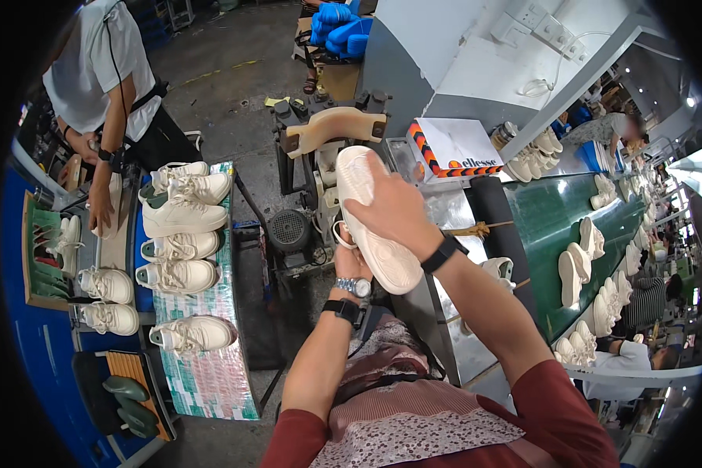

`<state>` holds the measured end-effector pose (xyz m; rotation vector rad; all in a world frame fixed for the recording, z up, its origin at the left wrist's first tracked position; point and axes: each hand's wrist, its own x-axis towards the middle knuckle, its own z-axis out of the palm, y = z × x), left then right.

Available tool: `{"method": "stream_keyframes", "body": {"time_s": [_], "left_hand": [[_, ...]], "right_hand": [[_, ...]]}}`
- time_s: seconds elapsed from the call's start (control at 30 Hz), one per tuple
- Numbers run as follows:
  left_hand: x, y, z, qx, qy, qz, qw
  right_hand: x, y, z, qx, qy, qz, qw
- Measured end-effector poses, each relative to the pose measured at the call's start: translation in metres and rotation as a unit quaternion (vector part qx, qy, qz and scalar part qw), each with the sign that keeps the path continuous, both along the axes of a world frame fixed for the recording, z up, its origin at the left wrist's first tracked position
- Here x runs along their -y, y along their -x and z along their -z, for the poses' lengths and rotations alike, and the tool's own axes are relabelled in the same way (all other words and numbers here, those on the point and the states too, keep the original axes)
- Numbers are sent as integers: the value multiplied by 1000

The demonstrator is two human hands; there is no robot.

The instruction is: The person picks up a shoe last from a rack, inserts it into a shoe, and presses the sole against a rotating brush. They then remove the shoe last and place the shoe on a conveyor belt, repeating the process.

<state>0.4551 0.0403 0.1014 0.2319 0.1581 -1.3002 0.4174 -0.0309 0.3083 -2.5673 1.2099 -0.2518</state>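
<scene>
Shoe (390,257), one, held sole-up past the right edge of the counter (203,386): your right hand (394,212) clasps it, your left hand (349,260) grips underneath, partly hidden. Six more shoes (181,219) sit on the counter.

**Head cam angle, wide fisheye looking down**

So this is from the left one of two fisheyes worn side by side on the head, picture upright, not mirrored. It's aimed down and kinda forward: the patterned apron (413,433) sits right at the bottom edge, and the floor (210,97) stretches away up top. Left hand (352,263) and right hand (394,204) land near the middle, pretty close to the lens. It's wide enough to grab the plastic-covered table (210,386) on the left plus the green conveyor (534,214) running off into the distance on the right. Black rim curves round both sides.
</scene>
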Motion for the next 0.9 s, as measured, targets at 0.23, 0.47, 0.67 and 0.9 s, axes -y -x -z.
{"method": "stream_keyframes", "body": {"time_s": [0.23,0.47,0.67,0.9], "left_hand": [[-49,21,20,123,-148,46,980],[-52,32,-62,-10,-3,162,987],[-37,43,-73,-37,46,47,997],[-43,47,-50,-10,20,63,998]], "right_hand": [[-14,40,41,53,83,-24,995],[-27,38,40,74,56,-5,996],[-42,33,38,116,71,41,990],[-58,37,45,188,94,53,976]]}}
